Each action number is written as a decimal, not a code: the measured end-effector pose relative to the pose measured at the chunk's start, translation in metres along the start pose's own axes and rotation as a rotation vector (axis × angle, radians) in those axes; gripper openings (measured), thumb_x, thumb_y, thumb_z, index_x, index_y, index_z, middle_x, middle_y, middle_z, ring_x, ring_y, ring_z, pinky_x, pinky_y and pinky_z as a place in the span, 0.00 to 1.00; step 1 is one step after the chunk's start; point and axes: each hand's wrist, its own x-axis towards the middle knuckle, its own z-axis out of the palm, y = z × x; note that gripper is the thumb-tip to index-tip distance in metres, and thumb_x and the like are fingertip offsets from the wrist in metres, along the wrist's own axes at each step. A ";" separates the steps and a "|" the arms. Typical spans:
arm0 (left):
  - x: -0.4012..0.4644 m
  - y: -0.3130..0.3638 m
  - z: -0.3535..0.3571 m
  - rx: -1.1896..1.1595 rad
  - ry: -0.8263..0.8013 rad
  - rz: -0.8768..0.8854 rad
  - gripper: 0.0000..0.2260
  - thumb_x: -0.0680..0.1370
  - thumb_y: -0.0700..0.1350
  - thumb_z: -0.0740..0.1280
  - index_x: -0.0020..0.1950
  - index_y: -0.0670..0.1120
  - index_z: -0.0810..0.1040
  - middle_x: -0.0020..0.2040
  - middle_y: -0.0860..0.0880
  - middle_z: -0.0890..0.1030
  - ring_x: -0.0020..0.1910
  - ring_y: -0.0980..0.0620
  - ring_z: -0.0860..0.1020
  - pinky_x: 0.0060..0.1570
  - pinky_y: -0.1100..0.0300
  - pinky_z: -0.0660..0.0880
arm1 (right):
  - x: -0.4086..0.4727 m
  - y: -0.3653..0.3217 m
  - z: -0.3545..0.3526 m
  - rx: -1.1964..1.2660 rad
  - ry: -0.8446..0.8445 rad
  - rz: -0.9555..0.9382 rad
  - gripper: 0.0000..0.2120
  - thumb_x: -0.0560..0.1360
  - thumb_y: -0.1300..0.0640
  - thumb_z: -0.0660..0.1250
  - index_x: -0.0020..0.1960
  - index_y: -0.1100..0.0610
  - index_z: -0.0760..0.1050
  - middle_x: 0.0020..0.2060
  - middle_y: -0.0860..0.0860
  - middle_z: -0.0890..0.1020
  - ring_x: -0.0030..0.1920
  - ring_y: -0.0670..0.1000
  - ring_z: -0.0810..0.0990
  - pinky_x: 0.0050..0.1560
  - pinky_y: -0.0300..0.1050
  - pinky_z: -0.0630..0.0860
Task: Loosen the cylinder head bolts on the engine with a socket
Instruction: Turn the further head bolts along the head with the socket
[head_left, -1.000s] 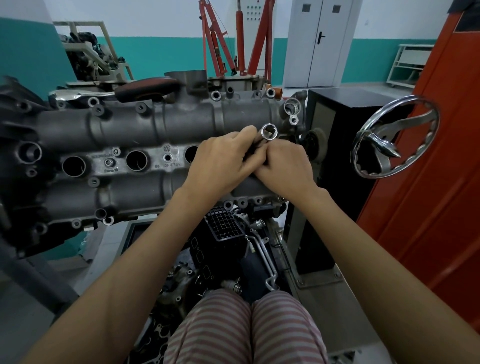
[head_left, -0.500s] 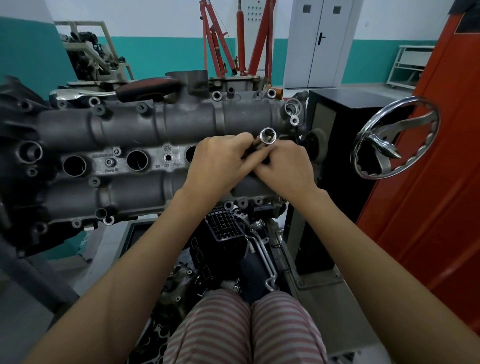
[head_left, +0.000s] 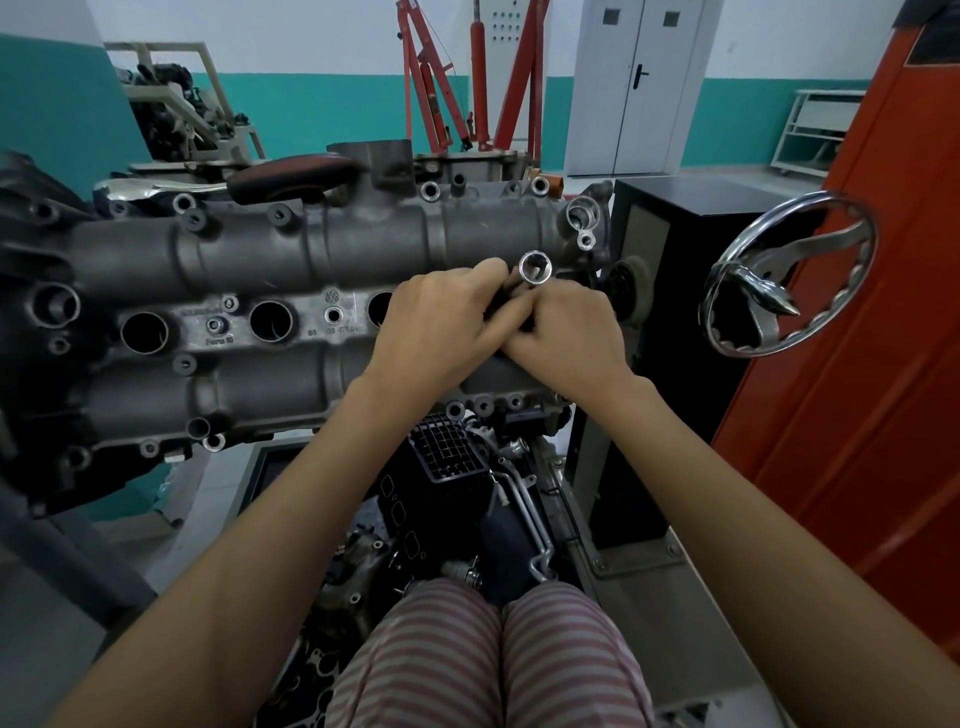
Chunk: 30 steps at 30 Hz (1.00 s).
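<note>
A grey engine cylinder head (head_left: 249, 260) lies across the view on a stand, with round plug holes and small bolts (head_left: 214, 326) along its middle. My left hand (head_left: 441, 322) and my right hand (head_left: 566, 332) meet over its right part, fingers curled together round a dark tool. A shiny socket (head_left: 535, 268) pokes up between my fingertips, its open end facing me. The rest of the tool is hidden under my hands.
A chrome hand wheel (head_left: 784, 275) sticks out at the right beside a black cabinet (head_left: 675, 249) and an orange panel (head_left: 857, 364). A red-handled tool (head_left: 291, 176) lies on top of the engine. Loose engine parts (head_left: 452, 467) sit below, near my knees.
Both hands and the socket have shifted slightly; the grip looks the same. The engine has not moved.
</note>
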 end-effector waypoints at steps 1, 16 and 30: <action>0.000 0.000 0.000 -0.010 0.005 -0.006 0.23 0.75 0.57 0.57 0.35 0.38 0.73 0.26 0.44 0.75 0.26 0.43 0.73 0.28 0.57 0.65 | 0.000 0.000 0.001 0.005 0.008 0.005 0.18 0.67 0.44 0.55 0.39 0.55 0.78 0.28 0.49 0.76 0.30 0.52 0.73 0.28 0.34 0.55; 0.001 0.003 -0.002 -0.013 0.004 -0.020 0.14 0.73 0.52 0.58 0.37 0.41 0.70 0.29 0.50 0.72 0.27 0.46 0.72 0.27 0.58 0.64 | 0.000 0.001 0.000 -0.017 -0.057 0.000 0.07 0.68 0.49 0.55 0.36 0.52 0.62 0.26 0.42 0.64 0.27 0.46 0.64 0.27 0.36 0.54; 0.001 0.002 -0.003 -0.027 -0.026 -0.019 0.22 0.74 0.59 0.54 0.40 0.40 0.73 0.31 0.48 0.75 0.30 0.46 0.74 0.30 0.53 0.69 | -0.002 0.001 -0.003 -0.001 -0.027 -0.025 0.15 0.68 0.47 0.53 0.38 0.56 0.73 0.26 0.48 0.71 0.28 0.50 0.69 0.28 0.39 0.56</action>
